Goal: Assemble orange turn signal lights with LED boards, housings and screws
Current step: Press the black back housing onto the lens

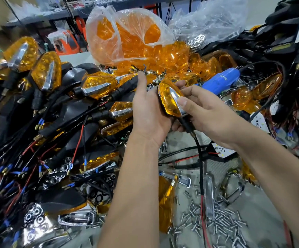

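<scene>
An assembled orange turn signal light (169, 100) with a chrome strip and a black stem sits between both hands at the centre. My right hand (204, 113) grips it, thumb pressed on the chrome strip and fingers curled behind the housing. My left hand (148, 111) lies against its left side with the palm toward it and the index finger pointing up. Its black cable (199, 158) hangs down to the table. Loose screws (216, 222) lie scattered at the lower right.
A heap of finished lights with wires (46, 108) fills the left. A clear bag of orange lenses (127, 38) stands behind. A blue electric screwdriver (222, 80) lies right of the hands. LED boards (259, 121) and black housings pile at the right. A loose orange lens (165, 203) lies below.
</scene>
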